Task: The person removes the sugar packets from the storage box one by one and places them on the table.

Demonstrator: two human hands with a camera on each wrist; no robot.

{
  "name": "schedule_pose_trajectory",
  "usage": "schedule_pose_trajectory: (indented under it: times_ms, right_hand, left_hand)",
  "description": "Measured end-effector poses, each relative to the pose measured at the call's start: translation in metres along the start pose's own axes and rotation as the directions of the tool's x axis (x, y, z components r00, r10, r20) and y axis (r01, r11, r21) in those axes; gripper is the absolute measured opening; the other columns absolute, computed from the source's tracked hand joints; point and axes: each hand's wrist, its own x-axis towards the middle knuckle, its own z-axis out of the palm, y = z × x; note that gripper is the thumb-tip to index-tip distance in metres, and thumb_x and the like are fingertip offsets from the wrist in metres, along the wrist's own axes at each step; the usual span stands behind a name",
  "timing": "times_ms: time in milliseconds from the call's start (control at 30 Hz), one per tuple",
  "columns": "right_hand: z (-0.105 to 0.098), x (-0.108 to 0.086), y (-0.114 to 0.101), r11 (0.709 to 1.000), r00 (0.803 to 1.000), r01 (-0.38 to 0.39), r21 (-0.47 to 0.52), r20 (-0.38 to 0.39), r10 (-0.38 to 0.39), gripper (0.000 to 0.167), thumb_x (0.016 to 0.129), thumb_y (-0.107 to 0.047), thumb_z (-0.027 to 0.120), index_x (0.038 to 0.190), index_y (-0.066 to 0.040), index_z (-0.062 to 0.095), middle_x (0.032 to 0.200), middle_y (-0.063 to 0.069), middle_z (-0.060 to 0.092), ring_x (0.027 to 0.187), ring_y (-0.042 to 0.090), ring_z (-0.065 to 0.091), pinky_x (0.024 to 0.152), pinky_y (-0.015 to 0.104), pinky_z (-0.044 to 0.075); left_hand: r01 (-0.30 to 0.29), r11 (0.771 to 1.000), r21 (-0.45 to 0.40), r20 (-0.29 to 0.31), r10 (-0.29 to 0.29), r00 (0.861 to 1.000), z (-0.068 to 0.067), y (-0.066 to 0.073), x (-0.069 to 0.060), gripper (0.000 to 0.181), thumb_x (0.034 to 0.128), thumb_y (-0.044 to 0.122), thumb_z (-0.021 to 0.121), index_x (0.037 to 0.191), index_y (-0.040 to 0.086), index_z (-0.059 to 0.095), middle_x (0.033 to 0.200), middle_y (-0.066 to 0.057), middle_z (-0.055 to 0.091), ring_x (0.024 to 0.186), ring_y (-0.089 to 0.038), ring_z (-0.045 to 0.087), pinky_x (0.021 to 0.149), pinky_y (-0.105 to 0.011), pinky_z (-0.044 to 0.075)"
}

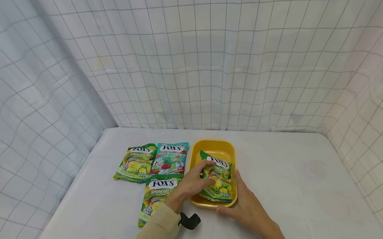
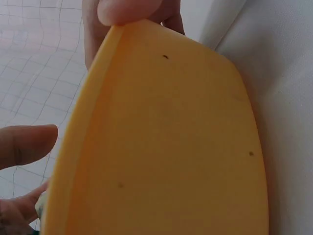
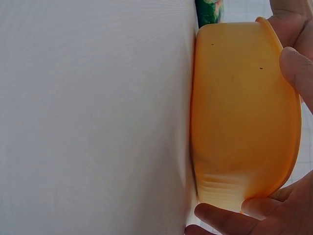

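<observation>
A yellow plastic tub [image 1: 194, 153] stands on the white table, with a green Fox's Spring Tea candy bag [image 1: 222, 181] lying in it. My left hand [image 1: 192, 180] reaches over the tub's left rim, and its spread thumb and index finger touch the face of the bag. On the opposite side my right hand [image 1: 250, 210] holds the tub, thumb at the front corner and fingers along the right wall. The right wrist view shows the right hand's fingers [image 3: 230, 220] against the tub's wall [image 3: 239, 112]. The bag is mostly hidden in the left wrist view.
Left of the tub lie a Mint Blossom bag [image 1: 170, 158], a Spring Tea bag [image 1: 136, 163] and another Spring Tea bag [image 1: 149, 201], partly under the left forearm. White grid-patterned cloth [image 1: 215, 62] walls in the table [image 1: 291, 171] at the back and sides.
</observation>
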Motion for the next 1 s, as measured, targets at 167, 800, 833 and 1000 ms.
schedule_pose_trajectory:
  times_ms: [167, 800, 833, 1000]
  right_hand:
    - [0.0, 0.0, 0.001, 1.0, 1.0, 0.017, -0.014, -0.007, -0.017, 0.135, 0.072, -0.071, 0.08, 0.165, -0.012, 0.002, 0.168, 0.013, 0.017, 0.148, 0.036, 0.031, 0.113, 0.058, 0.034]
    - [0.001, 0.0, 0.001, 1.0, 1.0, 0.009, -0.012, -0.007, -0.009, 0.135, 0.072, -0.07, 0.081, 0.165, -0.012, 0.001, 0.168, 0.013, 0.016, 0.148, 0.038, 0.031, 0.113, 0.059, 0.033]
    - [0.001, 0.0, 0.001, 1.0, 1.0, 0.008, -0.013, -0.006, -0.008, 0.135, 0.072, -0.069, 0.081, 0.165, -0.012, 0.001, 0.168, 0.013, 0.016, 0.148, 0.038, 0.031, 0.113, 0.059, 0.033]
    - [0.001, 0.0, 0.001, 1.0, 1.0, -0.013, -0.011, 0.005, 0.013, 0.136, 0.072, -0.069, 0.081, 0.165, -0.014, 0.0, 0.168, 0.012, 0.015, 0.148, 0.037, 0.03, 0.114, 0.059, 0.032]
  left_hand:
    - [0.011, 0.998, -0.056, 0.015, -0.01, 1.0, 0.0, -0.004, 0.004, 0.055, 0.0938, 0.008, 0.073, 0.143, 0.021, 0.055, 0.127, -0.012, 0.059, 0.1, -0.027, 0.062, 0.088, -0.044, 0.055]
    - [0.015, 0.997, -0.078, -0.139, -0.025, 0.99, 0.002, -0.004, -0.003, 0.057, 0.0893, -0.005, 0.072, 0.138, 0.022, 0.06, 0.129, -0.015, 0.056, 0.095, -0.028, 0.064, 0.078, -0.039, 0.059]
    - [0.019, 0.997, -0.077, -0.146, -0.03, 0.989, 0.002, -0.003, -0.004, 0.057, 0.0893, -0.005, 0.072, 0.138, 0.022, 0.06, 0.13, -0.015, 0.056, 0.097, -0.028, 0.063, 0.079, -0.04, 0.059]
    - [0.045, 0.996, -0.071, -0.185, -0.057, 0.981, -0.001, 0.0, -0.007, 0.058, 0.0893, 0.0, 0.075, 0.138, 0.028, 0.061, 0.134, -0.013, 0.056, 0.103, -0.028, 0.061, 0.087, -0.042, 0.057]
